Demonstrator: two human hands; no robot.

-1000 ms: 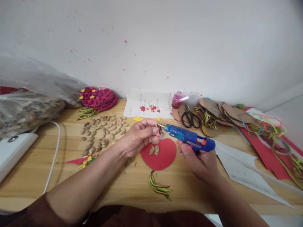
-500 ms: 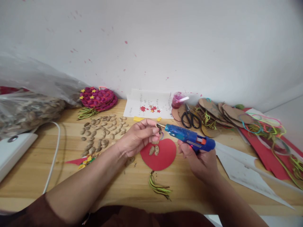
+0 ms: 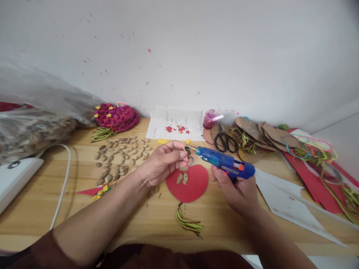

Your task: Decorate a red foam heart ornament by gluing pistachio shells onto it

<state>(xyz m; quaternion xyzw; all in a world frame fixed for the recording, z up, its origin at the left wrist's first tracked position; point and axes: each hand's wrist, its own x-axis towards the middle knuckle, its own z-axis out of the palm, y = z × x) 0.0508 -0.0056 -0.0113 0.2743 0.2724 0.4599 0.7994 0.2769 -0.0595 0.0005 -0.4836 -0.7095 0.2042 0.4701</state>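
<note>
Between the thumb and fingers of my left hand (image 3: 164, 162) is a small dark peanut shell (image 3: 188, 151), partly hidden by the fingertips. My right hand (image 3: 235, 188) is wrapped round the handle of a blue glue gun (image 3: 224, 162). Its metal nozzle points left and meets the shell, or comes very near it. Below both hands lies a round red paper disc (image 3: 193, 188) with a few peanut shells (image 3: 182, 178) on its upper part. A green and brown tassel (image 3: 187, 223) hangs from the disc's near edge onto the table.
Many loose peanuts (image 3: 122, 158) lie on the left, before a plastic bag of them (image 3: 36, 127). A white power strip (image 3: 19, 181) with its cord is at far left. Black-handled scissors (image 3: 226, 142), a purple paint cup (image 3: 211, 119) and cardboard discs (image 3: 252, 130) stand behind.
Almost nothing differs. Both hands, the peanut shell and the glue gun stay in place, with the nozzle still at the shell.
</note>
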